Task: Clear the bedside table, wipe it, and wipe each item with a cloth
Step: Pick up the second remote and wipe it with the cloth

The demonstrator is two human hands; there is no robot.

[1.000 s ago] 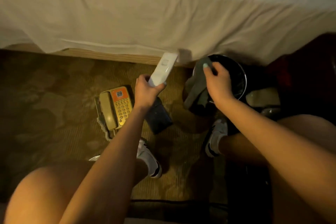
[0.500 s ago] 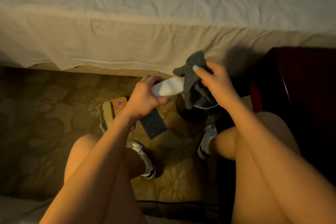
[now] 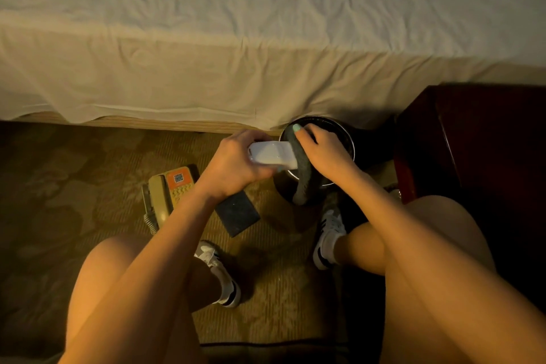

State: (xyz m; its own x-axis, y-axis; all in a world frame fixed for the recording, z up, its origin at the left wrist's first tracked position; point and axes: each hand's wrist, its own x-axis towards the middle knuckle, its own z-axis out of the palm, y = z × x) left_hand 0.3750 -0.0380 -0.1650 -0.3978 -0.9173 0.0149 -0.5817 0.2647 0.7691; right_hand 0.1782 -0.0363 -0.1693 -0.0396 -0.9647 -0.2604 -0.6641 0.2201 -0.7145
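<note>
My left hand point(image 3: 233, 162) grips a white remote control point(image 3: 271, 154), held level above the carpet. My right hand point(image 3: 322, 154) holds a dark grey cloth point(image 3: 304, 183) pressed against the remote's right end; the cloth hangs down below my fingers. On the carpet lie a beige and orange telephone point(image 3: 168, 195) and a dark flat square item point(image 3: 236, 213), both just left of and below my left forearm. The dark red bedside table point(image 3: 478, 139) stands at the right edge.
A round black bin point(image 3: 345, 133) with a metal rim sits on the floor behind my right hand. A bed with a white sheet point(image 3: 236, 53) fills the upper view. My knees and two sneakers point(image 3: 328, 233) occupy the lower floor.
The remote has turned from upright to level. My right hand has brought the cloth from the bin's side onto the remote's end, and the view has tilted up toward the bed.
</note>
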